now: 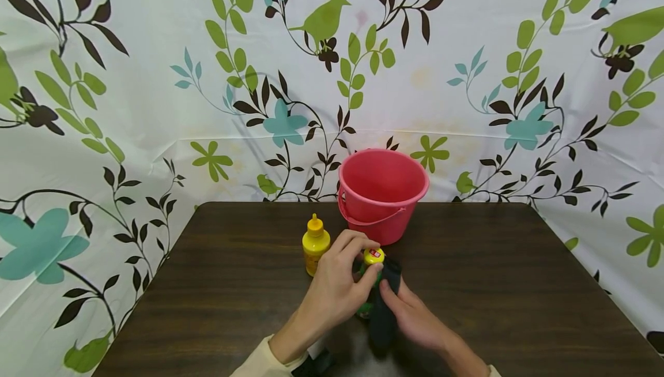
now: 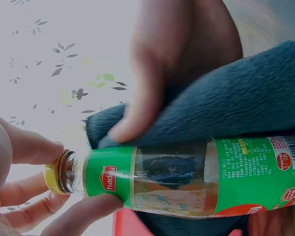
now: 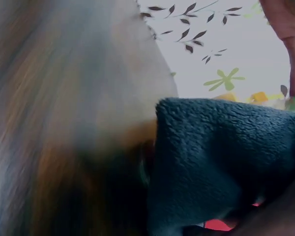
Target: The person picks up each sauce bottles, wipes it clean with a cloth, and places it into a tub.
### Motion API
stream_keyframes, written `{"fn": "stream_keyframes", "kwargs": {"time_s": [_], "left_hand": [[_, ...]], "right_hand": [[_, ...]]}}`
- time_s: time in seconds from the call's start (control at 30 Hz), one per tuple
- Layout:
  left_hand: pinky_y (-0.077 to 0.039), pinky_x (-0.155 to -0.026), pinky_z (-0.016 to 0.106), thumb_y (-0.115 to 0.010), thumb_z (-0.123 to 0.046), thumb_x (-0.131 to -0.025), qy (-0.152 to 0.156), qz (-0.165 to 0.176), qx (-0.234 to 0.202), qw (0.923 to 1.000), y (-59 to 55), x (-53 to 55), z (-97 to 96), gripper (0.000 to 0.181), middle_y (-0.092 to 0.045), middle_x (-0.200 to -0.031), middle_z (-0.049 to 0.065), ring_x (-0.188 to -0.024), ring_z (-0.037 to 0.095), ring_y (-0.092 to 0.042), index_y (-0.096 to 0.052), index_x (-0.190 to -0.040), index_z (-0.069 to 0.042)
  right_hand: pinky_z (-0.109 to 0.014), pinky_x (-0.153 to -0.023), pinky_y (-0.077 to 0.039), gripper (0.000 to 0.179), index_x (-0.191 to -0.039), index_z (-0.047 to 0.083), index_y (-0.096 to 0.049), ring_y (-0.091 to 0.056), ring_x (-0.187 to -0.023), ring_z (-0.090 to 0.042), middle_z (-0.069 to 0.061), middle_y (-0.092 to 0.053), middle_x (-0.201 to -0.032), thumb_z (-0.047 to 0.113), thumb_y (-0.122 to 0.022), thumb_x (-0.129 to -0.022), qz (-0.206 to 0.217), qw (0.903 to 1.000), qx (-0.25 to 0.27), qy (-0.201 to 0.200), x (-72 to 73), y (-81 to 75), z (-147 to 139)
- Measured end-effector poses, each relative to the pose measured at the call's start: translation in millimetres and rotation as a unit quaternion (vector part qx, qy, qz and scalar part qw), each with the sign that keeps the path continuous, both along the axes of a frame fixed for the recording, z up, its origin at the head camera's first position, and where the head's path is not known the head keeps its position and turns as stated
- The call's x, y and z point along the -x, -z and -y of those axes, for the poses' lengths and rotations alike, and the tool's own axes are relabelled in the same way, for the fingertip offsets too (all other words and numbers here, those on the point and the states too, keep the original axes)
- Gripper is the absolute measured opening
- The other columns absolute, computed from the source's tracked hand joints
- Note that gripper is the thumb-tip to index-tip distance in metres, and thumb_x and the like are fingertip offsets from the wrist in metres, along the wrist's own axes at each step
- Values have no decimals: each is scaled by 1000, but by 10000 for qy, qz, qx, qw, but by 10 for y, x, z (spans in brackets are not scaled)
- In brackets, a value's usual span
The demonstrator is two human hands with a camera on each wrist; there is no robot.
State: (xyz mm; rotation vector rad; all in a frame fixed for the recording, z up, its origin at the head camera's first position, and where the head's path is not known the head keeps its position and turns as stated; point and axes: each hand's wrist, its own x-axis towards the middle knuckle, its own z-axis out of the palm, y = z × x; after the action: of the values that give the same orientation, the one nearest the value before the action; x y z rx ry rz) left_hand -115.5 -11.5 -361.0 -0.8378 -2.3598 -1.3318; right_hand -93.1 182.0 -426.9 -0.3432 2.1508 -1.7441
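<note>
A glass bottle (image 2: pixel 176 179) with green labels and a yellow cap (image 1: pixel 373 256) is held above the table in the head view. My left hand (image 1: pixel 336 280) grips it at the cap and neck, fingers and thumb on either side. Against the bottle's side lies a dark teal cloth (image 1: pixel 384 315), fuzzy in the right wrist view. My right hand (image 1: pixel 421 318) holds that cloth, its thumb pressing on the fabric. In the left wrist view the cloth also shows behind the bottle; the right fingers there are mostly hidden.
Just left of the hands stands a yellow squeeze bottle (image 1: pixel 316 244) with a pointed nozzle. A pink bucket (image 1: pixel 384 218) with its handle down sits behind them, near the far edge of the dark wooden table (image 1: pixel 233 285). A patterned curtain (image 1: pixel 155 106) hangs behind the table.
</note>
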Motion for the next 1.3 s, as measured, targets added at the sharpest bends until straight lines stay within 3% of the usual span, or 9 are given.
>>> {"fn": "stream_keyframes", "kwargs": {"time_s": [0.1, 0.2, 0.33, 0.5, 0.73, 0.87, 1.1, 1.2, 1.3], "left_hand": [[-59, -69, 21, -82, -13, -91, 2, 4, -1, 10000, -3, -1, 4, 27, -66, -117, 0, -90, 11, -63, -73, -117, -12], [-60, -69, 23, -82, -13, -91, 23, 81, -25, 10000, -6, -3, 6, 28, -65, -117, 0, -90, 9, -62, -73, -117, -13], [-61, -68, 26, -81, -13, -91, 32, 135, -52, 9999, -6, -8, 8, 28, -65, -117, 0, -91, 9, -62, -73, -118, -12], [-62, -68, 29, -81, -14, -92, 9, 94, -32, 10000, 1, -14, 12, 27, -64, -116, 0, -90, 11, -62, -73, -118, -11], [-62, -78, 27, -82, -14, -91, 21, 87, -42, 10000, 14, -11, 8, 28, -64, -116, 0, -89, 10, -61, -72, -117, -13], [-61, -80, 23, -82, -14, -91, 32, 111, -17, 9999, 14, -11, 8, 29, -64, -116, -1, -89, 9, -61, -72, -118, -14], [-64, -79, 32, -82, -13, -91, 52, 167, -89, 9998, 10, -9, 22, 29, -63, -116, 0, -89, 12, -62, -72, -118, -12], [-64, -80, 32, -82, -13, -91, 84, 182, -102, 9997, 9, -1, 19, 29, -63, -116, 0, -89, 10, -62, -72, -117, -12], [-63, -81, 30, -82, -13, -91, 99, 140, -72, 9998, 12, 8, 13, 28, -63, -116, 1, -90, 10, -62, -72, -117, -13]], "right_hand": [[-54, -130, -25, 69, -171, 12, -9, -17, -163, -39, -15, -19, -177, 47, -31, -115, 50, 9991, -378, -162, 5, 57, -55], [-71, -126, -20, 73, -171, 9, -10, -17, -163, -44, -19, -20, -177, 50, -31, -115, 97, 9969, -747, -210, 2, 117, -99], [-75, -123, -21, 72, -169, 5, -21, -29, -159, -48, -23, -32, -171, 50, -34, -114, -69, 9913, -1292, -248, 5, 176, -145], [-79, -124, -8, 68, -167, 3, -26, -21, -161, -47, -24, -27, -173, 45, -37, -115, -692, 9769, -1969, -468, 46, 236, -176], [-80, -122, -15, 68, -168, 5, -27, -14, -162, -51, -26, -22, -174, 43, -44, -113, -953, 9581, -2656, -499, 84, 238, -181], [-79, -123, -16, 70, -168, 5, -25, -17, -162, -50, -29, -22, -174, 42, -47, -112, -959, 9529, -2833, -496, 95, 218, -172], [-78, -123, -15, 70, -167, 2, -25, -26, -159, -49, -29, -29, -171, 41, -46, -113, -927, 9651, -2404, -463, 104, 221, -187], [-76, -122, -23, 67, -166, 1, -27, -36, -155, -47, -25, -38, -168, 40, -42, -114, -927, 9736, -2032, -474, 91, 204, -198], [-72, -122, -29, 67, -168, 2, -22, -35, -156, -45, -24, -34, -170, 40, -39, -115, -687, 9848, -1534, -433, 71, 165, -190]]}}
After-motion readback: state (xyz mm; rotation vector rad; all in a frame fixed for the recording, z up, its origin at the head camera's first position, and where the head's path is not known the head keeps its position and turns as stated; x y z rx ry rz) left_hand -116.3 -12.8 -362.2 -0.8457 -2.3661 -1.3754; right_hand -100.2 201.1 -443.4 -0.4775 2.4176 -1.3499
